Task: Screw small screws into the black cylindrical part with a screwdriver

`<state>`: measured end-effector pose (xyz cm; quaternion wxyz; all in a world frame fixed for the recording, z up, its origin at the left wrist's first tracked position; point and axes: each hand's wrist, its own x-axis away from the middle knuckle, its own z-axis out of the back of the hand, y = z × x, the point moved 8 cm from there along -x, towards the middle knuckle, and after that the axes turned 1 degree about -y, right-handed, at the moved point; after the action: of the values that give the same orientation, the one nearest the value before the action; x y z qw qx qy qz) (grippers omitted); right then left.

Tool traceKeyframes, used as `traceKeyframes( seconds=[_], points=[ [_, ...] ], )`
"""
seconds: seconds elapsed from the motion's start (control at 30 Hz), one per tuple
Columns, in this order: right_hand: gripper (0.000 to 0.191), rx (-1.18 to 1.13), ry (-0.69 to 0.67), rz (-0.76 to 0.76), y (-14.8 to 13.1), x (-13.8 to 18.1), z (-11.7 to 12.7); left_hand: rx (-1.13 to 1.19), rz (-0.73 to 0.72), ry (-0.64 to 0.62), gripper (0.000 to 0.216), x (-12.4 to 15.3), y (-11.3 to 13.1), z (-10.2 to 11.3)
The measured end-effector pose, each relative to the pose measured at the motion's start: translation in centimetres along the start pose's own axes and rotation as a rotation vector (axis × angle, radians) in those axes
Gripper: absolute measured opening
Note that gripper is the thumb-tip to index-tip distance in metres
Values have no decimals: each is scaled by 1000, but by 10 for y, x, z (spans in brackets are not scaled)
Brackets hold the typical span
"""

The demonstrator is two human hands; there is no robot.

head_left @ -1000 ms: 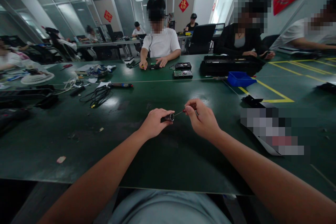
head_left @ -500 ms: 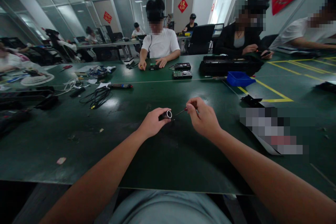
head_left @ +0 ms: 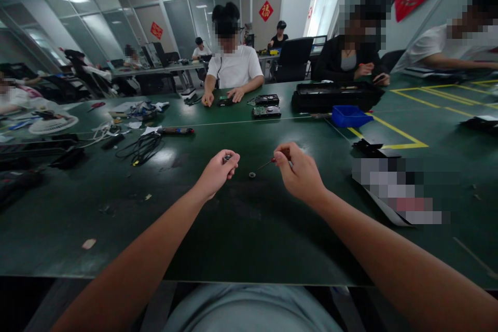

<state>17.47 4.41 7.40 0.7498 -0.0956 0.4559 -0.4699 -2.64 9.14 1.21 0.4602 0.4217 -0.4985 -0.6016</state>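
My left hand is closed around a small dark cylindrical part, whose metal end peeks out above the fingers. My right hand pinches a thin screwdriver with a red handle, its tip angled down to the left. A small round ring-like piece lies on the green table just below the screwdriver tip, between my two hands.
Black cables and a pen-like tool lie at the left. Hard drives, a black case and a blue bin sit across the table. A person in white sits opposite; others sit at the right.
My left hand has pulled the cylindrical part back to the left, away from the screwdriver tip. A small ring now lies on the table between my hands.
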Motion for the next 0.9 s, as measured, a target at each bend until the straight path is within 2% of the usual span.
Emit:
traceKeyframes(
  seconds=[0.13, 0.27, 0.4, 0.5, 0.7, 0.8, 0.9],
  points=[
    [17, 8, 4, -5, -1, -1, 2, -340, 11, -90, 30, -3, 7, -4],
    [14, 3, 8, 9, -2, -1, 2, -739, -124, -204, 22, -9, 17, -22],
    [14, 0, 3, 26, -3, 0, 2, -1032, -140, -309, 32, -15, 7, -43],
    [13, 12, -6, 28, -3, 1, 2, -1168, -147, -368, 35, -19, -2, -55],
    [14, 4, -32, 17, -3, 1, 0, -1195, -114, -397, 27, -21, -8, -53],
    [14, -6, -37, 9, -2, 1, -1, -1099, -92, -354, 28, -21, -8, -39],
    [14, -25, -45, 2, -1, 1, -2, -884, -78, -262, 30, -23, -6, -16]
  ],
)
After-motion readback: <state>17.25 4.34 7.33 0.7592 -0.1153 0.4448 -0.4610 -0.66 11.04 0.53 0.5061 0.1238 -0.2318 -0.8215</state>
